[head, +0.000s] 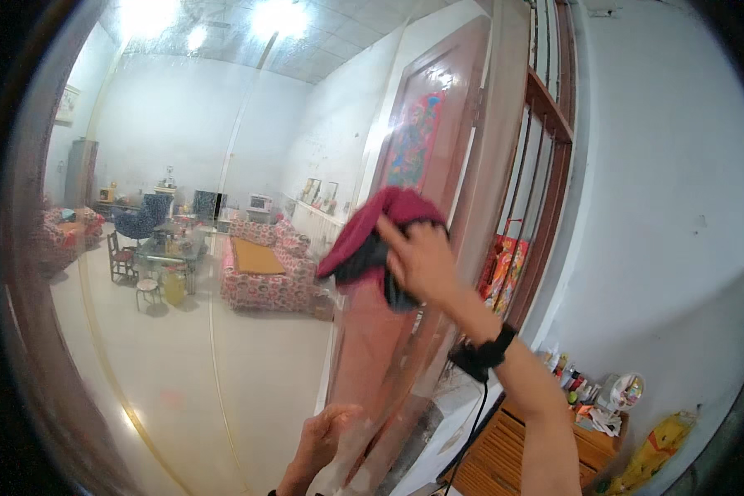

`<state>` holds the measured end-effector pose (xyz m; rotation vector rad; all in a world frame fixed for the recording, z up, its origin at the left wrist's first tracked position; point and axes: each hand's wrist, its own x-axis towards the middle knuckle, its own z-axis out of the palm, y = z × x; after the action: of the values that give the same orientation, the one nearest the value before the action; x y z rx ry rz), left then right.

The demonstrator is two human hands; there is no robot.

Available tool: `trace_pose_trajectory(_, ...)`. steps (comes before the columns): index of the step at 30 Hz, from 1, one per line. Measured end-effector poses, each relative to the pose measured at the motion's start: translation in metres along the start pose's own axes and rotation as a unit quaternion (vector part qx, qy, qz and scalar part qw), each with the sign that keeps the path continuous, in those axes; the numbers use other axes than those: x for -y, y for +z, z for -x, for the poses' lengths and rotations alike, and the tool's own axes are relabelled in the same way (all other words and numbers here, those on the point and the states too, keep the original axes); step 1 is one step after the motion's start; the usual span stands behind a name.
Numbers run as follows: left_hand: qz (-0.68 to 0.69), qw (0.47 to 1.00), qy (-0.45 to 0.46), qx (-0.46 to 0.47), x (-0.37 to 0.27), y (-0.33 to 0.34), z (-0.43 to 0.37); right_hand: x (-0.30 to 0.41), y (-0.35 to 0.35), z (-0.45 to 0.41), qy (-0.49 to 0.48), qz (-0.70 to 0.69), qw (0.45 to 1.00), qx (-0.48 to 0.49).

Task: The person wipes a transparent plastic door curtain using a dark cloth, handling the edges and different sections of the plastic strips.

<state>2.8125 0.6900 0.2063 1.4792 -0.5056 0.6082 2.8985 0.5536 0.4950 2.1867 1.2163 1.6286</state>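
My right hand (423, 263) presses a maroon and black cloth (372, 232) flat against a large glass pane (161, 347). The index finger stretches out over the cloth, and its loose edges fold up and hang down around the hand. A black band with a small device and a cable (485, 354) is strapped around the right wrist. Low in the view, my left hand (322, 437) is near the glass with its fingers bent. Its fingertips are blurred and blend with reflections, so whether it holds anything is unclear.
A wooden frame with barred openings (539, 130) runs along the right of the pane. Beyond it, a slatted wooden cabinet (502, 449) carries bottles and a round mirror (627, 390). Through the glass appear a patterned sofa (270, 288), a table (173, 245) and a stool (148, 286).
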Motion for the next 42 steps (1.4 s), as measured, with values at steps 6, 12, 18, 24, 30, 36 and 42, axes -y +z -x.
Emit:
trace_pose_trajectory(6,0.056,0.996,-0.048,-0.053,-0.042,0.004,0.025,-0.119,-0.023,-0.101,0.110,0.061,0.965,-0.232)
trace_pose_trajectory(12,-0.039,0.995,-0.015,-0.096,-0.060,0.004,0.048,-0.058,-0.044,-0.141,-0.046,-0.010,0.994,-0.096)
trace_pose_trajectory(18,-0.009,0.998,0.002,-0.068,-0.046,0.022,0.052,-0.119,-0.054,-0.149,0.015,-0.026,0.979,-0.200)
trace_pose_trajectory(24,0.179,0.981,-0.055,-0.053,-0.041,0.020,0.048,-0.092,-0.030,-0.098,0.088,0.012,0.977,-0.192)
trace_pose_trajectory(30,0.117,0.990,-0.076,-0.028,-0.062,0.017,0.045,-0.079,-0.011,-0.031,0.019,-0.111,0.982,-0.149)
trace_pose_trajectory(36,0.060,0.993,-0.099,-0.008,-0.078,0.014,0.048,-0.150,-0.015,-0.077,0.129,-0.339,0.852,-0.377)
trace_pose_trajectory(42,0.046,0.989,-0.134,-0.044,-0.074,0.011,0.048,-0.126,-0.028,-0.072,0.269,-0.711,0.598,-0.254)
